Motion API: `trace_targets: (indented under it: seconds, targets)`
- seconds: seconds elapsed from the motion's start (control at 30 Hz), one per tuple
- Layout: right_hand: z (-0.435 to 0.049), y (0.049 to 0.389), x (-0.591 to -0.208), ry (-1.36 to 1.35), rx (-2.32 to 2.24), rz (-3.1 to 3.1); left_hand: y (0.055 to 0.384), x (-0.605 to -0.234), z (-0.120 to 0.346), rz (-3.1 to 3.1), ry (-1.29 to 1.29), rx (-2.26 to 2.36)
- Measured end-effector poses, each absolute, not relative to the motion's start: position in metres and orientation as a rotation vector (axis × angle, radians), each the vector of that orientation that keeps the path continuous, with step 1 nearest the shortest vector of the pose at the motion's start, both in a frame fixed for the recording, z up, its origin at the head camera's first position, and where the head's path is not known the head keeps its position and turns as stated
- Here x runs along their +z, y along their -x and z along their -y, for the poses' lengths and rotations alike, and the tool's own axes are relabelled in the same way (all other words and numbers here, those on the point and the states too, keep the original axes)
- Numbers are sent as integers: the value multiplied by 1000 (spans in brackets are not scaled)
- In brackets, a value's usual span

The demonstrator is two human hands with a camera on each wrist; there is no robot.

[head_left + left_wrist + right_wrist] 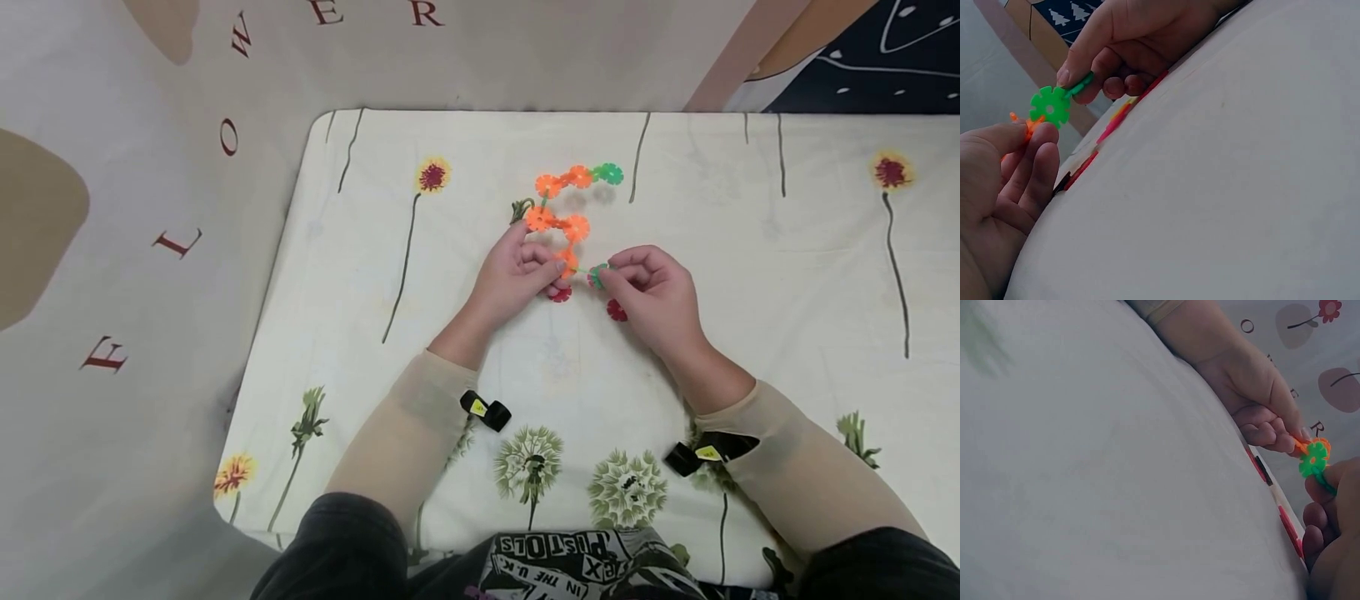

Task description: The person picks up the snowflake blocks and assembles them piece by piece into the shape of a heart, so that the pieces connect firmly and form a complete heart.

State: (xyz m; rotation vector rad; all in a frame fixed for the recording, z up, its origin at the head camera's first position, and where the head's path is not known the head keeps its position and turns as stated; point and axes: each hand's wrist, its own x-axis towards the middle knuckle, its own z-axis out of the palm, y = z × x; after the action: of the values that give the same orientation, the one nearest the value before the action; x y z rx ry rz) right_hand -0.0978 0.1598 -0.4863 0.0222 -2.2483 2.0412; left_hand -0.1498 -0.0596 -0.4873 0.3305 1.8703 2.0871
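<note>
A zigzag chain of notched plastic snowflake discs, mostly orange [576,227] with a green one [607,173] at its far end, stretches away from the hands. My left hand [517,271] pinches the orange disc [567,263] at the chain's near end between thumb and fingers. A bright green disc [1050,107] stands edge-on into that orange one. Between thumb and forefinger my right hand [652,296] pinches a darker green disc [1082,84], which meets the bright green disc at its rim; how deep the slots sit cannot be told.
One red disc [560,295] lies just below the left fingers, and another red disc [617,310] lies by the right hand. The table [787,292] bears a white cloth printed with flowers and dandelions. Its far edge meets a patterned backdrop [525,67].
</note>
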Motion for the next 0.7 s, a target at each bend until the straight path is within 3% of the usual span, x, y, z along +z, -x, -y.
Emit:
trace_targets:
  seconds: [0.7]
  targets:
    - [-163,94,-482,-5,2108,2257,146,-484,62,-1871,-382,2007]
